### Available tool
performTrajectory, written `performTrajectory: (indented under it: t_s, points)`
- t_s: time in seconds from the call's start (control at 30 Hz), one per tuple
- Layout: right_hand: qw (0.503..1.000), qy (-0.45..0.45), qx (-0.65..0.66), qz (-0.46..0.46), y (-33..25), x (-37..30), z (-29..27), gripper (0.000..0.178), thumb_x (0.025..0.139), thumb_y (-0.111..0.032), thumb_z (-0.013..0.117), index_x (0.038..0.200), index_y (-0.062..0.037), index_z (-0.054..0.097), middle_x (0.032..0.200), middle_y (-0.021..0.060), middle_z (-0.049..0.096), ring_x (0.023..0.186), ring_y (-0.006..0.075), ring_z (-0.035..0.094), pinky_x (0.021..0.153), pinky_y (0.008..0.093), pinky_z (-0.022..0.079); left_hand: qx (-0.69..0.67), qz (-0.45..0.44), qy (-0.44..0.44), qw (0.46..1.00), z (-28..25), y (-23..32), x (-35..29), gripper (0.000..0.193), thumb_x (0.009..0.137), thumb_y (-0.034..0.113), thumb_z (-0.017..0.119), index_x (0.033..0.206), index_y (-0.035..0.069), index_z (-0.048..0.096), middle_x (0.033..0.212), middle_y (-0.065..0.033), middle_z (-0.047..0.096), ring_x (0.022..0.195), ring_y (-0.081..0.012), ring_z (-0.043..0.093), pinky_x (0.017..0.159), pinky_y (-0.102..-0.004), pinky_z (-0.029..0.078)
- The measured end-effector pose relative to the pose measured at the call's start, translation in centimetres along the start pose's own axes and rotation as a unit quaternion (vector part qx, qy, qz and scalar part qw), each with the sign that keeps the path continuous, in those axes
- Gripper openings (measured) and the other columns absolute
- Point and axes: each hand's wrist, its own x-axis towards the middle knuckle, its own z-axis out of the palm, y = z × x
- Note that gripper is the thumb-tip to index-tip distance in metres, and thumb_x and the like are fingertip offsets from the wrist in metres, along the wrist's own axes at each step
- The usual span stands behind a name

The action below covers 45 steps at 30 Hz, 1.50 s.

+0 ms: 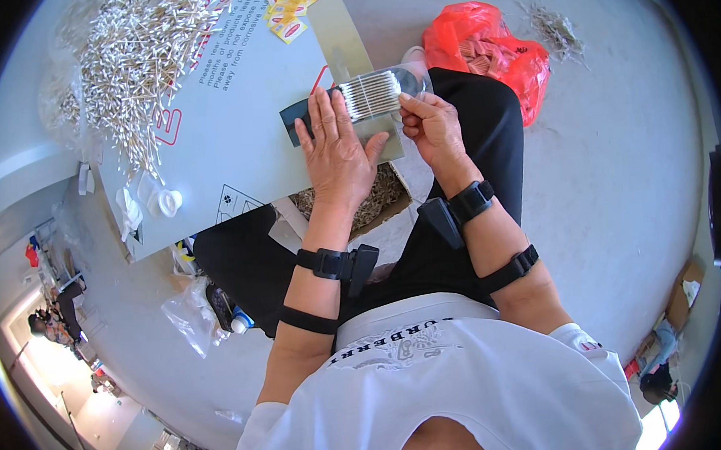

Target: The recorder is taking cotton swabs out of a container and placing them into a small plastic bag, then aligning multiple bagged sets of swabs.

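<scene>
A row of cotton swabs (372, 95) lies side by side at the right edge of the table, next to a dark flat plate (294, 122). My left hand (337, 158) lies flat across that plate, fingers stretched out and thumb spread, fingertips beside the swabs' left end. Around the swabs' right end is a clear plastic bag (415, 78). My right hand (433, 129) pinches the bag's near edge between thumb and fingers, just right of the swabs. Whether the bag covers the whole row, I cannot tell.
A large heap of loose cotton swabs (140, 62) fills the table's far left. Yellow-and-white packets (291, 11) lie at the far edge. Below the table edge stands an open carton (396, 199) holding brownish bits. A red plastic bag (527, 77) of pink packs sits beyond my right knee.
</scene>
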Motion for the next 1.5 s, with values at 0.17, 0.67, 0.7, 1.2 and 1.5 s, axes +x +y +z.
performTrajectory:
  t_s: [0.17,0.67,0.7,1.2,1.5]
  points:
    - [0.999,-0.007,-0.031,-0.002,0.1,0.4,-0.2,0.023,0.083,-0.009,0.074,0.066,-0.0064,0.058,0.064,0.0014,0.057,0.051,0.0064,0.044,0.045,0.0201,0.033,-0.015,-0.01,0.024,1.0,0.4,-0.1,-0.1,0.087,0.091,0.052,0.053,0.149,-0.004,0.019,0.156,-0.0252,0.016,0.146,-0.0369,0.013,0.115,-0.0565,0.011]
    - [0.999,0.01,-0.036,-0.005,-0.3,1.9,0.3,0.017,0.083,-0.019,0.076,0.079,-0.0088,0.063,0.065,-0.0042,0.054,0.051,0.0048,0.04,0.046,0.0198,0.031,-0.198,-0.047,0.134,0.97,-1.5,-7.5,8.9,0.049,0.088,0.025,0.064,0.127,-0.001,0.05,0.129,-0.0191,0.051,0.124,-0.0375,0.043,0.102,-0.051,0.035]
    - [0.999,0.003,-0.036,-0.003,-0.2,1.7,0.7,0.017,0.083,-0.019,0.076,0.079,-0.0088,0.063,0.065,-0.0042,0.054,0.051,0.0048,0.04,0.046,0.0198,0.031,-0.187,-0.061,0.13,0.972,-1.8,-8.7,10.7,0.046,0.085,0.027,0.067,0.121,0.001,0.055,0.123,-0.0168,0.054,0.12,-0.036,0.045,0.099,-0.0497,0.038]
    - [1.0,-0.021,-0.003,0.01,0.6,1.1,1.3,0.012,0.079,-0.009,0.078,0.084,-0.0085,0.067,0.067,-0.0056,0.054,0.053,0.003,0.039,0.048,0.0188,0.032,-0.235,-0.19,0.081,0.95,-2.0,-9.8,15.5,0.028,0.07,0.017,0.081,0.086,0.002,0.063,0.086,-0.0114,0.064,0.083,-0.0258,0.061,0.074,-0.037,0.05]
    - [0.997,-0.02,-0.058,-0.042,0.4,-0.2,2.1,0.017,0.078,-0.008,0.076,0.092,-0.0081,0.066,0.072,-0.0042,0.057,0.061,0.0042,0.046,0.056,0.02,0.039,-0.493,-0.209,0.0,0.844,-5.3,-5.5,9.8,0.032,0.075,-0.007,0.068,0.105,-0.002,0.059,0.074,-0.0072,0.063,0.06,-0.0105,0.058,0.054,-0.0232,0.045]
